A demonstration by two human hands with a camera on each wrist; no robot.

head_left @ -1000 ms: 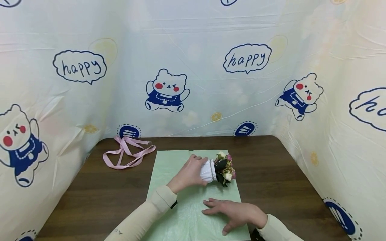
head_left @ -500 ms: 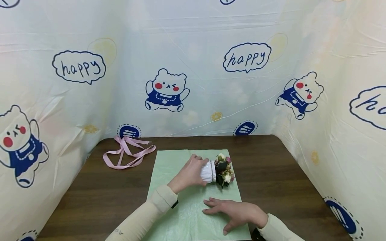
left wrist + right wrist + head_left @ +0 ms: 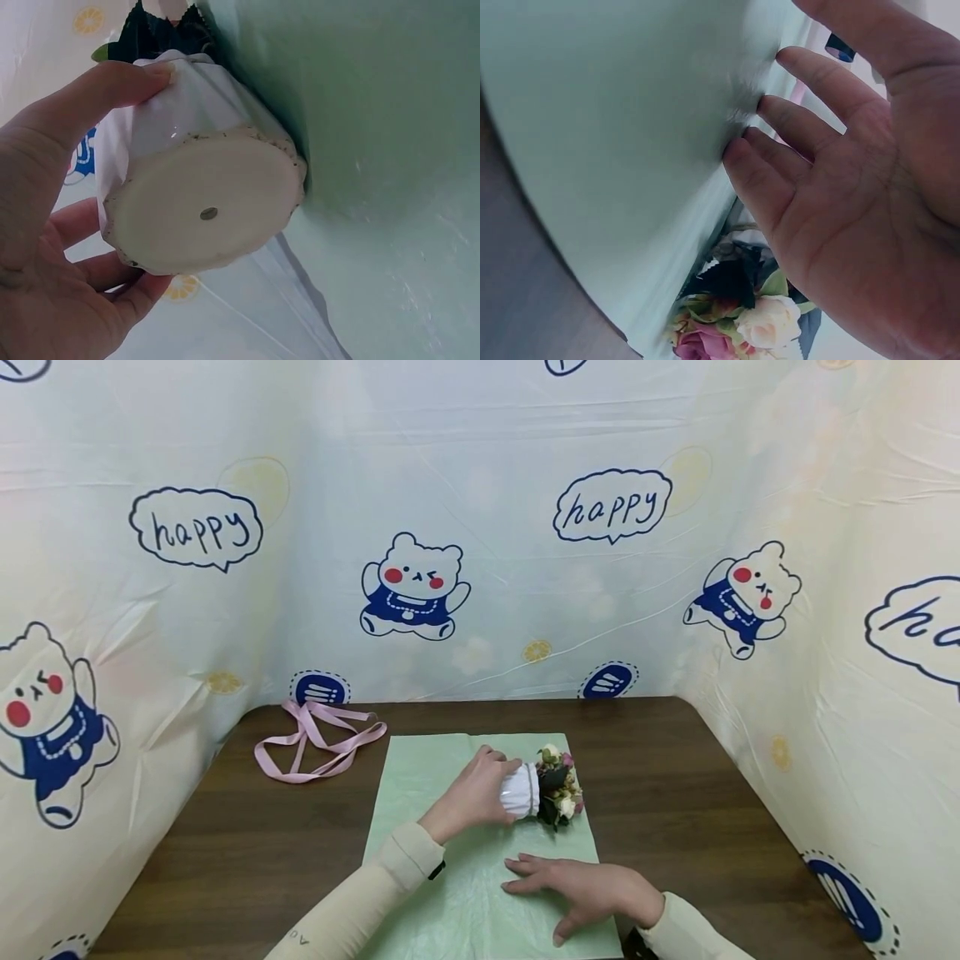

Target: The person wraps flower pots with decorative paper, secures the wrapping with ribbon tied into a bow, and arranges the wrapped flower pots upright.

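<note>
My left hand (image 3: 472, 789) grips a white flowerpot (image 3: 519, 792) lying on its side, its mouth to the right. In the left wrist view the pot's round base (image 3: 217, 187), with a small hole in it, faces the camera; the thumb lies along one side and the fingers curl round the other. White and pink roses (image 3: 558, 787) with dark leaves stick out of the pot. Under it lies a sheet of light green paper (image 3: 450, 893). My right hand (image 3: 581, 889) is spread on the paper's near right part, its fingertips (image 3: 735, 150) at the paper's surface.
A loosely looped pink ribbon (image 3: 345, 747) lies on the dark wooden table (image 3: 225, 860), at the back left. A pale curtain (image 3: 487, 468) printed with bears and the word "happy" encloses the table at the back and both sides.
The pot with its flowers has shifted very slightly to the right and turned a little in my left hand. My right hand stays in place on the paper.
</note>
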